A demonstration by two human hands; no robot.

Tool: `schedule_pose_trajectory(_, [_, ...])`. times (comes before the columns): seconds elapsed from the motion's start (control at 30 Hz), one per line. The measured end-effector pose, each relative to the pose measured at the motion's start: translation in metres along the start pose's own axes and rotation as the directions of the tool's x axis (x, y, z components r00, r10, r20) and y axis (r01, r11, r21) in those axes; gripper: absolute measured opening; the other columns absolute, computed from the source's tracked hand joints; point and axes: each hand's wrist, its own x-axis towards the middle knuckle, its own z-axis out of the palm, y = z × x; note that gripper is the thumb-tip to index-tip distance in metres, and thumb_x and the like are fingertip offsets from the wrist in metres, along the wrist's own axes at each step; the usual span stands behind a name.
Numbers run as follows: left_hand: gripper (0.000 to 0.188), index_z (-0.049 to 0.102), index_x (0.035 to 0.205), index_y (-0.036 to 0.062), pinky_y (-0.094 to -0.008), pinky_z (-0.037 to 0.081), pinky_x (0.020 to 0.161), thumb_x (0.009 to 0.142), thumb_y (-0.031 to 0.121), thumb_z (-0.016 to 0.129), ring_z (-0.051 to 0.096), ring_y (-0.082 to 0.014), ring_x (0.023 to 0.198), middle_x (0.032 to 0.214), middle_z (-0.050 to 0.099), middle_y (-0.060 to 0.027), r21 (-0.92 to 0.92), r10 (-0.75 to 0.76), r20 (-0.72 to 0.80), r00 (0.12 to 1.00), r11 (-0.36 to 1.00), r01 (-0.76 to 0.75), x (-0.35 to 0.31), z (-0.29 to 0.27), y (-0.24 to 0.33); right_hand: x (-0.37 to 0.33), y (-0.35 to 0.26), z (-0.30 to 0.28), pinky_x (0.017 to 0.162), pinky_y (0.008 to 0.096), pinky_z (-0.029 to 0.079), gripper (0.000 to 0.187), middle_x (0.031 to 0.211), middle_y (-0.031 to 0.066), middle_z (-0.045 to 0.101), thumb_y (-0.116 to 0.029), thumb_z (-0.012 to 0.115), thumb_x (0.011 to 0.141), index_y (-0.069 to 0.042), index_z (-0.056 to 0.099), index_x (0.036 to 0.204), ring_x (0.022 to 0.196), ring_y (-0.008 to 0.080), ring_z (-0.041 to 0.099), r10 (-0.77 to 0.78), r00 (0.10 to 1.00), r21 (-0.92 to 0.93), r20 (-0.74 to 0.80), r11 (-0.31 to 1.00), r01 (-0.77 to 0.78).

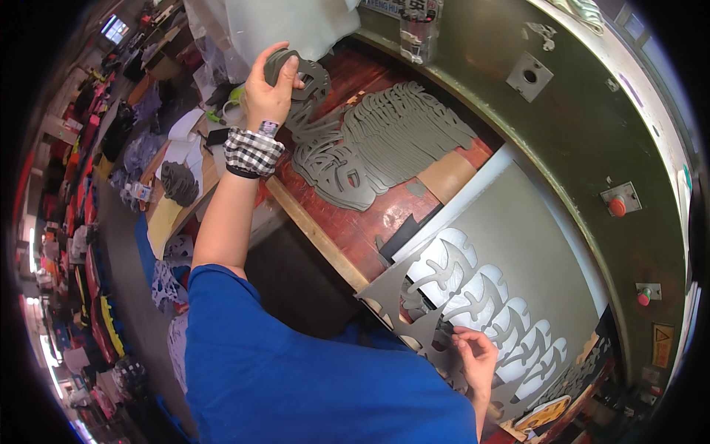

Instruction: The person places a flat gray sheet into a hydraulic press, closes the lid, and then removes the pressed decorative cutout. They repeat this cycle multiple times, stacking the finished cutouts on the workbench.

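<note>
Held grey cutouts (316,75) are stacked, the punched sheet (521,222) lies mostly flat

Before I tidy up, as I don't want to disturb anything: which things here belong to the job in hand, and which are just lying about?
Apparently in use:
grey pieces in the left hand
stacked grey shapes
cut-out grey sheet by the right hand

Seemingly lying about:
clear bottle
yellow sheet
clear container

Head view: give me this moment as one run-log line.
left hand: raised, holding grey cut pieces | right hand: at punched grey sheet, grip unclear | nearby: overlapping grey cutouts on red tabletop
</note>
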Motion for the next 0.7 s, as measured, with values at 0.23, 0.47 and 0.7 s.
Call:
schedule_pose_trajectory(0.23, [0.047, 0.061, 0.110, 0.0047, -0.0395, 0.047, 0.073, 0.066, 0.012, 0.076, 0.055, -0.0267, 0.076, 0.079, 0.055, -0.0091, 0.389, 0.403, 0.649, 0.646, 0.554, -0.736, -0.103, 0.022, -0.074, 0.004, -0.006, -0.008, 0.082, 0.0252, 0.051, 0.010, 0.108, 0.0139, 0.066, 0.004, 0.060, 0.088, 0.003, 0.062, 0.098, 0.091, 0.0143, 0.065, -0.006, 0.999, -0.034, -0.044, 0.999, 0.005])
schedule_pose_trajectory(0.47, [0.060, 0.057, 0.122, 0.0036, -0.0434, 0.041, 0.087, 0.070, 0.026, 0.077, 0.052, -0.0276, 0.091, 0.090, 0.053, -0.0108, 0.357, 0.240, 0.749, 0.618, 0.639, -0.681, -0.152, 0.030, -0.082, -0.032, 0.015, -0.072, 0.077, 0.0259, 0.052, 0.007, 0.102, 0.0127, 0.067, 0.003, 0.059, 0.088, 0.002, 0.063, 0.093, 0.086, 0.0151, 0.065, -0.113, 0.951, -0.114, -0.289, 0.990, 0.083])
schedule_pose_trajectory(0.7, [0.049, 0.054, 0.129, 0.0055, -0.0384, 0.048, 0.076, 0.083, 0.015, 0.070, 0.057, -0.0243, 0.077, 0.081, 0.058, -0.0092, 0.433, -0.076, 0.570, 0.818, 0.874, -0.221, -0.248, 0.055, 0.011, -0.135, 0.094, -0.188, 0.088, 0.0371, 0.047, 0.024, 0.102, 0.0185, 0.064, -0.010, 0.063, 0.085, 0.005, 0.061, 0.104, 0.096, 0.0294, 0.060, -0.460, 0.323, -0.561, -0.827, 0.707, -0.430])
